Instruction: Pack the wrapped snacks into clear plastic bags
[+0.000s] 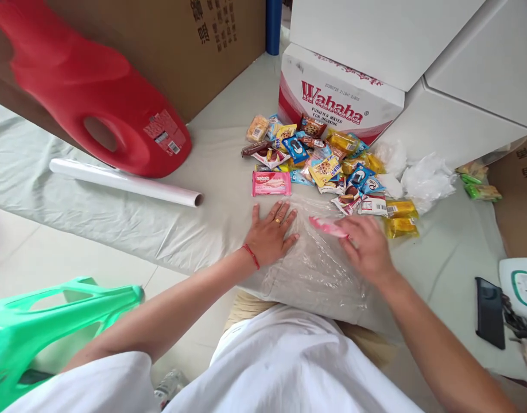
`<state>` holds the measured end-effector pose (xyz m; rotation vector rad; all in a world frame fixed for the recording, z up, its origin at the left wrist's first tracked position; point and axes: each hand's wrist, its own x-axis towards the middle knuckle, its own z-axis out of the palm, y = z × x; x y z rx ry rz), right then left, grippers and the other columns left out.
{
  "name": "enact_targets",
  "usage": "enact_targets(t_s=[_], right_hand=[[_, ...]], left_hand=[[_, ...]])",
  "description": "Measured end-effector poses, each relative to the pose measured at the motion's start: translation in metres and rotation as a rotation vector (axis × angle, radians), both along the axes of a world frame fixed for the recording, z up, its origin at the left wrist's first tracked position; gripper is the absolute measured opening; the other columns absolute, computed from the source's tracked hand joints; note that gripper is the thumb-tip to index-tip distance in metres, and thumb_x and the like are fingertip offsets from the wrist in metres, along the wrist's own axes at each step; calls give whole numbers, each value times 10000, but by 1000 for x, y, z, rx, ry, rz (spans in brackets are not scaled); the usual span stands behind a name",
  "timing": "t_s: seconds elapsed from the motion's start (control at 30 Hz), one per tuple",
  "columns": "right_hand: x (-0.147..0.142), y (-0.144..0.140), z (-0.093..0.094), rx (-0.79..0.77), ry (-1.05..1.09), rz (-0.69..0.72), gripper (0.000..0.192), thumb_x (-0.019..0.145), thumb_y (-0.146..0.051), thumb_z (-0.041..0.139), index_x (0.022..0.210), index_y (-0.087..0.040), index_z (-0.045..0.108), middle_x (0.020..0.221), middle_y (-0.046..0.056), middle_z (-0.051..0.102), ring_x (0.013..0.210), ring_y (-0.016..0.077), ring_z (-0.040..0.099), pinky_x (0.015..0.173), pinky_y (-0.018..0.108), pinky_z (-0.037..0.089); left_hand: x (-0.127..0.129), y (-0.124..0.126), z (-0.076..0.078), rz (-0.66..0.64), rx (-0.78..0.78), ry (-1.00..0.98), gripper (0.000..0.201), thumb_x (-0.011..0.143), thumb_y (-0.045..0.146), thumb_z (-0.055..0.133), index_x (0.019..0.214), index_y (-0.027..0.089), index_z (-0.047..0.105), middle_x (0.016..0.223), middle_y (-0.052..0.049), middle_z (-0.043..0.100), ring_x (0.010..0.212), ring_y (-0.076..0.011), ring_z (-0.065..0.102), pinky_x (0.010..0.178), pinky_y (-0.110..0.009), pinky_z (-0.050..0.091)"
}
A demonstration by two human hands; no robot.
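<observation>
Plastic bag (319,264) under both hands; "Wahaha" box (336,100) behind.

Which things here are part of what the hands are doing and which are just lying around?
In use: left hand flat on clear plastic bag; right hand at pink packet; snack pile.
Lying about: red jug, white roll, phone, Wahaha box.

Open cloth-covered floor (220,166) between the white roll (126,182) and the snack pile (319,163), wide enough for a hand. Straight ahead, blocked by the snack pile and the Wahaha carton (336,100) behind it. To the right, crumpled white bags (422,180), then bare cloth toward the black phone (489,312). At far left, a red jug (91,92) beyond the roll.
</observation>
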<state>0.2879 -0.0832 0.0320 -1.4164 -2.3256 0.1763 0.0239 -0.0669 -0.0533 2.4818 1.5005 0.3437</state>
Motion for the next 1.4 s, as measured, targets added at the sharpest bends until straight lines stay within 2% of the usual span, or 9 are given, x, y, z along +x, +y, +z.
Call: enact_targets(t_s=[0.2,0.3,0.53,0.7,0.83,1.07,1.23,1.33,1.4], right_hand=[[1,-43,-53,-130,-202,168,512,988,-477,569,1442,-241,577,1490,136,530,1300,340,458,1114,540,372],[2,-37,-53,-154,-146,123,632,965,-557,585,1493,-216,521,1529,154,485,1353,346,413,1143,540,349],[8,-20,-47,-213,-211,111,508,943,-391,662,1416,-215,604,1455,141,567,1310,358,433,1097,546,387],[23,-15,-40,-202,-73,91,500,937,-388,666,1407,-230,601,1396,145,582,1269,341,462,1060,541,434],[8,-10,-35,-160,24,156,512,951,-405,656,1431,-249,568,1451,117,542,1299,317,445,1104,521,416],[-13,-1,-56,-264,-41,229,527,959,-468,648,1416,-210,592,1482,142,546,1330,339,456,1123,554,385],[-19,35,-30,-319,109,202,379,1018,-468,536,1228,-203,707,1294,130,675,1208,277,596,1048,445,463],[-55,79,-11,-289,71,153,328,1044,-341,460,1109,-169,731,1077,111,736,1032,249,657,968,395,487],[-90,110,-8,-258,-32,191,322,1036,-283,450,1155,-146,716,1112,125,724,1074,265,632,995,403,466]], left_hand=[[0,-1,4,7,-9,-5,623,1034,516,345,1593,242,371,1679,-145,302,1555,-371,271,1211,-743,-20],[1,-1,4,-5,-7,14,612,1048,503,301,1593,234,368,1682,-144,291,1561,-352,264,1211,-737,-30],[-7,5,1,-29,-8,54,592,1055,496,267,1592,267,365,1682,-123,301,1552,-345,284,1195,-753,-44],[-15,8,2,-55,-16,87,601,1050,519,276,1593,276,363,1684,-117,300,1549,-336,290,1207,-735,-27],[-14,7,3,-53,-14,93,593,1059,502,258,1596,269,352,1686,-107,297,1557,-315,277,1212,-733,-10],[-16,7,3,-55,3,54,566,1070,464,232,1593,291,363,1674,-101,331,1549,-308,300,1233,-710,25],[-16,6,3,-42,-3,37,575,1070,481,226,1589,276,367,1683,-87,308,1555,-301,287,1229,-727,32],[-16,6,3,-44,-11,46,579,1068,489,230,1586,271,372,1680,-86,313,1560,-296,279,1233,-722,45],[-17,6,2,-50,-11,58,583,1069,493,224,1583,270,380,1676,-88,322,1562,-289,276,1238,-712,46]])
